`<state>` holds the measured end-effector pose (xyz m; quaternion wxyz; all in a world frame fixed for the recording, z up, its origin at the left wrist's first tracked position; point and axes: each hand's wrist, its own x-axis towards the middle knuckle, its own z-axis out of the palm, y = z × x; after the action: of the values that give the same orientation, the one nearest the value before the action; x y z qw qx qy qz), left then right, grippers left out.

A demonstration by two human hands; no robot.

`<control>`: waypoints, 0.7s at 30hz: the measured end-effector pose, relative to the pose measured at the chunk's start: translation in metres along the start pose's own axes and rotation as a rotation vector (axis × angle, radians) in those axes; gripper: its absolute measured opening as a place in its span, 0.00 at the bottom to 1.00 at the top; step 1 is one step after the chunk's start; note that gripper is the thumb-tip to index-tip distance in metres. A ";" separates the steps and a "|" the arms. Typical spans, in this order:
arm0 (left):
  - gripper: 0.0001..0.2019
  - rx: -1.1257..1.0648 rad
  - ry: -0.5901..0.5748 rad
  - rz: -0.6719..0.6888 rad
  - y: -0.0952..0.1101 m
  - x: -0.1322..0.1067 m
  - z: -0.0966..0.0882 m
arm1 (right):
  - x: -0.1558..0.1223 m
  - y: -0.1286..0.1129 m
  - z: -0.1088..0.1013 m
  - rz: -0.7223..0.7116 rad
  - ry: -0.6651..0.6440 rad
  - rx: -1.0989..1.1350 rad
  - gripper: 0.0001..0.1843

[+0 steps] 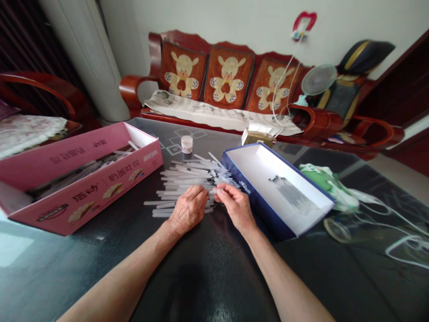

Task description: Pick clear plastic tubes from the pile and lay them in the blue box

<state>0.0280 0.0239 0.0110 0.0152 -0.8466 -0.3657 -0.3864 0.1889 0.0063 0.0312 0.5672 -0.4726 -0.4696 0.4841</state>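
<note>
Loose translucent plastic tubes (182, 179) lie in a fanned pile on the dark table, several with small black parts showing at their right ends. Over the near side of the pile, my left hand (189, 208) is closed with fingers curled. My right hand (235, 206) pinches close beside it, thumb against forefinger. A short whitish piece of a tube (212, 191) bridges the small gap between the fingertips; the fingers cover most of it. To the right, a blue-edged white box (261, 163) holds a neat row of tubes with dark tips (295, 194).
At left stands a long pink box (110, 183) with more tubes inside. A small white jar (187, 144) sits behind the pile, and a gold-coloured box (258, 137) farther right. A green-white plastic bag (326, 183) and white cables (409, 243) lie right. Beyond is a wooden sofa (137, 89).
</note>
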 end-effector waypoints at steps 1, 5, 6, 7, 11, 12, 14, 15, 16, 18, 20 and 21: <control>0.10 0.004 0.006 0.002 0.001 0.000 0.000 | 0.000 0.000 0.000 0.002 0.008 -0.001 0.12; 0.10 0.028 0.021 0.001 0.003 0.001 -0.001 | -0.002 0.000 0.001 0.017 0.037 -0.003 0.14; 0.10 0.038 0.024 0.006 0.004 0.001 -0.001 | -0.002 0.000 0.001 0.024 0.040 -0.001 0.14; 0.10 0.046 0.027 0.011 0.004 0.000 -0.001 | -0.002 0.000 0.001 0.032 0.044 0.003 0.14; 0.10 0.070 0.029 0.028 0.003 0.001 -0.002 | -0.003 0.002 0.004 0.060 0.046 0.033 0.15; 0.09 0.082 0.031 0.031 0.003 0.001 -0.002 | -0.003 0.003 0.006 0.058 0.053 0.057 0.14; 0.09 0.136 0.042 0.026 0.002 0.002 -0.004 | -0.005 0.005 0.010 0.043 0.072 0.114 0.13; 0.09 0.175 0.054 0.016 0.001 0.003 -0.004 | -0.005 0.006 0.013 0.031 0.085 0.140 0.12; 0.10 0.218 0.070 0.001 0.000 0.004 -0.005 | -0.005 0.006 0.014 0.016 0.105 0.162 0.12; 0.12 0.278 0.125 -0.027 -0.004 0.004 -0.007 | -0.005 0.005 0.015 -0.019 0.158 0.183 0.12; 0.12 0.292 0.167 -0.041 -0.008 0.003 -0.007 | -0.003 0.000 0.010 -0.075 0.184 0.129 0.10; 0.12 0.292 0.181 -0.043 -0.010 0.003 -0.006 | -0.003 -0.003 0.007 -0.119 0.173 0.047 0.09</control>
<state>0.0188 0.0312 0.0143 0.1625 -0.7890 -0.4331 -0.4042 0.1822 0.0039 0.0348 0.6444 -0.4706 -0.4346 0.4177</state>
